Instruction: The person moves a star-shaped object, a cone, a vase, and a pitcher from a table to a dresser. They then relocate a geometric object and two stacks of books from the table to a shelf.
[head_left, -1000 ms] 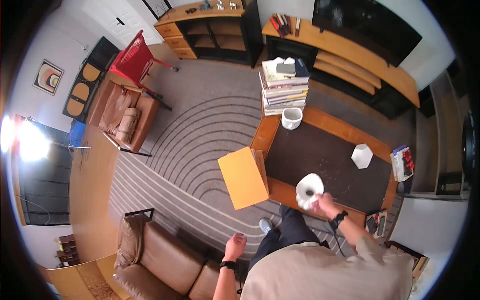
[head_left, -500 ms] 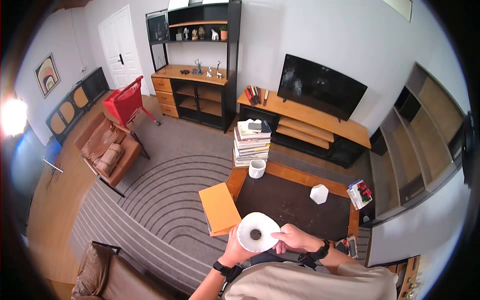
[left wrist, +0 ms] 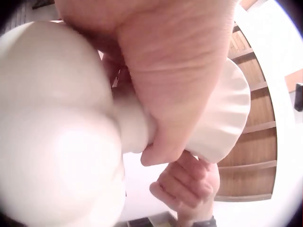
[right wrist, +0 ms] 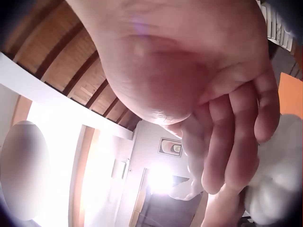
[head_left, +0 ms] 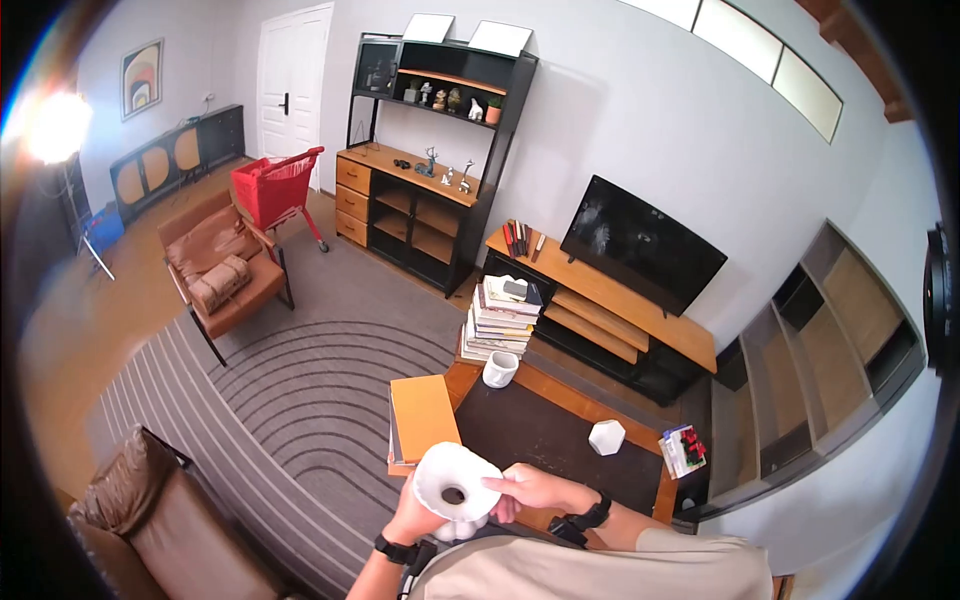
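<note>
A white vase (head_left: 440,470) with a wide flared rim and a rounded, lobed body is held up in front of the person's torso. The left hand (head_left: 412,518) grips it around the narrow neck; in the left wrist view the left hand (left wrist: 170,71) wraps that neck between the bulging body (left wrist: 57,127) and the wavy rim (left wrist: 225,113). On the other side, the right hand (head_left: 535,488) pinches the rim's edge. Seen from the right wrist, the right hand (right wrist: 189,80) has its thumb and forefinger at the rim, the other fingers loosely bent.
A low table (head_left: 560,460) carries a white mug (head_left: 500,369), a white hexagonal object (head_left: 606,437), a stack of books (head_left: 500,318) and an orange book (head_left: 424,415). More books (head_left: 684,452) lie at its right end. A brown sofa (head_left: 190,520) is at lower left.
Since the earliest frame the vase has risen from the table's near edge toward the torso, and the left hand has come up and taken its neck. The head view has tilted upward.
</note>
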`<act>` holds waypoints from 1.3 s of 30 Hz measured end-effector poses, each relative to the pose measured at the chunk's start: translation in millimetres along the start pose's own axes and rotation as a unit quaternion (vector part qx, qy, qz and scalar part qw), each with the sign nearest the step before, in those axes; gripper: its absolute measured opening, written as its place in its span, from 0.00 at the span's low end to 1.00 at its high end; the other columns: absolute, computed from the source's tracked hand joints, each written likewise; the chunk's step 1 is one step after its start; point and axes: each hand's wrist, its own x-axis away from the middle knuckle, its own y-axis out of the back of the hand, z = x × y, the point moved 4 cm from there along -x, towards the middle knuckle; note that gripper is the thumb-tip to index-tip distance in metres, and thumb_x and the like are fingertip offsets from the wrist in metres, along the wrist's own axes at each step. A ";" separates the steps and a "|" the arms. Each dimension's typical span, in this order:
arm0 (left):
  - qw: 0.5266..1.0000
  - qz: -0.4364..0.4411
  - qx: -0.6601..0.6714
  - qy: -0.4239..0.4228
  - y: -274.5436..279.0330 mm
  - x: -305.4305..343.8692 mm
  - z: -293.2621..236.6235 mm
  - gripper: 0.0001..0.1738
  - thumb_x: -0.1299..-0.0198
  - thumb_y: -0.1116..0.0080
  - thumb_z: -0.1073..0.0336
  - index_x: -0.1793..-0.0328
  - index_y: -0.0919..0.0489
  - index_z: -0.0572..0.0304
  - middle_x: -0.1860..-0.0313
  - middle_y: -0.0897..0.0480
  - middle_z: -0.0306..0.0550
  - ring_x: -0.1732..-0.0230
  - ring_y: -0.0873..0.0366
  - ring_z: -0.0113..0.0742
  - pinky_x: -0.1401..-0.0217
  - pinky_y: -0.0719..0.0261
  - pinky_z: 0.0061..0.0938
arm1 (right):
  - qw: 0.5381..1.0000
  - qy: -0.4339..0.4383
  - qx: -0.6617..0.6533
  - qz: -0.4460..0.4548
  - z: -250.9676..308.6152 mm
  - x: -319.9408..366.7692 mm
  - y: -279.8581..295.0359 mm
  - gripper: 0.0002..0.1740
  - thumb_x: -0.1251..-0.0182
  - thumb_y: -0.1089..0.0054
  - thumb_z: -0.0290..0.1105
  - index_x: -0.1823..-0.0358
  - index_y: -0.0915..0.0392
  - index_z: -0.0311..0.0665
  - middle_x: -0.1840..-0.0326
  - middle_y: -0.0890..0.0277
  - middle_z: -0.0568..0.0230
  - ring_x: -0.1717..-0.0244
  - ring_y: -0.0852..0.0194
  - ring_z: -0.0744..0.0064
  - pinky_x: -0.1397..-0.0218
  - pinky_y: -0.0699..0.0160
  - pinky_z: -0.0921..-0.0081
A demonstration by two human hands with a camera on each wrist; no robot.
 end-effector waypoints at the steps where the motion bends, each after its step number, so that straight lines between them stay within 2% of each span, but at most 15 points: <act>1: 1.000 -0.010 -0.006 -0.004 7.5 4.8 -13.4 0.37 0.59 0.24 0.64 0.40 0.26 0.58 0.47 0.20 0.44 0.46 0.22 0.36 0.41 0.25 0.32 | 0.999 0.001 0.038 0.003 4.3 -2.2 -3.2 0.31 0.24 0.58 0.52 0.65 0.21 0.27 0.77 0.20 0.58 0.78 0.22 0.73 0.72 0.25 0.78; 3: 0.999 -0.038 -0.034 -0.008 14.2 14.6 -8.3 0.37 0.59 0.24 0.63 0.40 0.26 0.58 0.47 0.19 0.44 0.45 0.22 0.36 0.41 0.26 0.31 | 0.996 -0.003 0.090 0.011 7.2 -5.4 -6.3 0.33 0.25 0.62 0.57 0.62 0.21 0.31 0.73 0.19 0.61 0.74 0.22 0.74 0.69 0.27 0.79; 9: 0.965 -0.144 -0.216 0.021 41.8 63.7 62.2 0.36 0.59 0.26 0.62 0.40 0.26 0.59 0.47 0.18 0.47 0.47 0.20 0.36 0.43 0.24 0.31 | 0.995 -0.019 0.097 -0.015 -13.6 -25.8 10.2 0.28 0.24 0.59 0.52 0.59 0.20 0.34 0.70 0.18 0.65 0.69 0.20 0.77 0.66 0.26 0.80; 10: 0.976 -0.172 -0.115 0.069 46.5 70.8 55.8 0.36 0.59 0.27 0.63 0.40 0.26 0.60 0.47 0.18 0.47 0.46 0.21 0.36 0.42 0.25 0.31 | 0.994 -0.015 0.102 -0.035 -17.8 -26.9 14.5 0.27 0.25 0.57 0.52 0.59 0.20 0.35 0.69 0.18 0.65 0.68 0.20 0.77 0.66 0.25 0.80; 12: 0.957 -0.249 -0.099 0.113 55.3 88.9 56.9 0.35 0.58 0.27 0.64 0.39 0.26 0.62 0.46 0.19 0.46 0.45 0.21 0.35 0.41 0.25 0.31 | 0.995 -0.012 0.092 -0.041 -24.1 -28.2 23.3 0.25 0.25 0.55 0.51 0.59 0.20 0.35 0.68 0.18 0.65 0.67 0.20 0.77 0.65 0.25 0.80; 18: 0.854 -0.387 -0.160 0.308 79.6 168.4 150.6 0.39 0.61 0.23 0.62 0.39 0.25 0.63 0.46 0.18 0.46 0.45 0.21 0.35 0.40 0.25 0.31 | 0.987 -0.061 0.056 -0.136 -95.1 -63.3 87.1 0.22 0.27 0.52 0.50 0.62 0.20 0.38 0.69 0.18 0.66 0.68 0.20 0.77 0.67 0.25 0.79; 21: 0.834 -0.416 -0.148 0.330 92.4 214.6 208.1 0.39 0.64 0.23 0.66 0.40 0.25 0.64 0.46 0.18 0.45 0.46 0.21 0.36 0.41 0.26 0.31 | 0.979 -0.101 0.022 -0.178 -140.0 -83.5 124.6 0.21 0.28 0.49 0.50 0.62 0.20 0.39 0.69 0.18 0.66 0.70 0.20 0.78 0.70 0.27 0.80; 24: 0.802 -0.461 -0.093 0.368 96.6 232.5 197.6 0.39 0.64 0.24 0.68 0.40 0.25 0.64 0.46 0.20 0.46 0.46 0.23 0.38 0.40 0.28 0.29 | 0.970 -0.125 0.013 -0.209 -184.6 -104.6 162.1 0.19 0.28 0.49 0.48 0.64 0.21 0.39 0.71 0.18 0.65 0.73 0.21 0.79 0.73 0.28 0.80; 28: 0.760 -0.526 -0.089 0.373 99.2 283.5 247.2 0.34 0.61 0.24 0.65 0.45 0.23 0.66 0.50 0.21 0.43 0.52 0.24 0.36 0.46 0.26 0.30 | 0.956 -0.153 -0.020 -0.249 -231.6 -130.6 208.7 0.19 0.30 0.48 0.45 0.64 0.20 0.36 0.71 0.17 0.64 0.75 0.20 0.78 0.75 0.25 0.79; 30: 0.754 -0.515 -0.043 0.405 106.1 331.1 297.3 0.35 0.58 0.24 0.64 0.42 0.24 0.68 0.46 0.21 0.45 0.46 0.26 0.37 0.40 0.28 0.32 | 0.951 -0.158 -0.076 -0.253 -254.8 -150.6 231.5 0.18 0.30 0.49 0.44 0.65 0.20 0.36 0.71 0.17 0.64 0.75 0.20 0.78 0.76 0.25 0.79; 33: 0.684 -0.500 0.012 0.531 76.7 313.5 259.7 0.18 0.56 0.24 0.62 0.62 0.17 0.62 0.62 0.18 0.41 0.63 0.24 0.30 0.56 0.22 0.29 | 0.936 -0.189 -0.139 -0.262 -281.8 -183.5 264.5 0.18 0.31 0.51 0.44 0.67 0.21 0.37 0.72 0.18 0.65 0.76 0.21 0.78 0.78 0.27 0.80; 34: 0.650 -0.488 0.013 0.582 76.1 327.2 270.5 0.17 0.56 0.24 0.62 0.62 0.18 0.61 0.62 0.19 0.40 0.62 0.24 0.30 0.55 0.22 0.29 | 0.935 -0.188 -0.158 -0.256 -288.6 -196.3 276.0 0.18 0.31 0.51 0.45 0.67 0.21 0.38 0.72 0.18 0.66 0.77 0.21 0.77 0.78 0.27 0.80; 36: 0.678 -0.469 -0.032 0.565 67.7 337.9 277.0 0.15 0.53 0.28 0.54 0.65 0.18 0.52 0.73 0.22 0.35 0.80 0.29 0.27 0.80 0.33 0.25 | 0.930 -0.182 -0.191 -0.256 -302.3 -225.7 300.8 0.19 0.30 0.53 0.46 0.68 0.22 0.39 0.72 0.18 0.65 0.77 0.21 0.76 0.79 0.27 0.79; 38: 0.686 -0.507 -0.032 0.522 46.7 310.4 254.0 0.14 0.54 0.27 0.56 0.66 0.19 0.51 0.76 0.22 0.34 0.84 0.32 0.26 0.82 0.35 0.26 | 0.918 -0.192 -0.240 -0.252 -317.2 -260.1 326.9 0.20 0.30 0.53 0.49 0.66 0.23 0.39 0.72 0.19 0.65 0.77 0.21 0.75 0.78 0.27 0.78; 39: 0.629 -0.496 -0.003 0.599 43.2 312.7 245.6 0.22 0.55 0.25 0.64 0.56 0.18 0.67 0.58 0.19 0.42 0.60 0.24 0.31 0.53 0.22 0.29 | 0.915 -0.196 -0.250 -0.249 -321.9 -275.8 340.7 0.23 0.30 0.53 0.53 0.65 0.23 0.40 0.70 0.18 0.65 0.75 0.21 0.74 0.75 0.26 0.75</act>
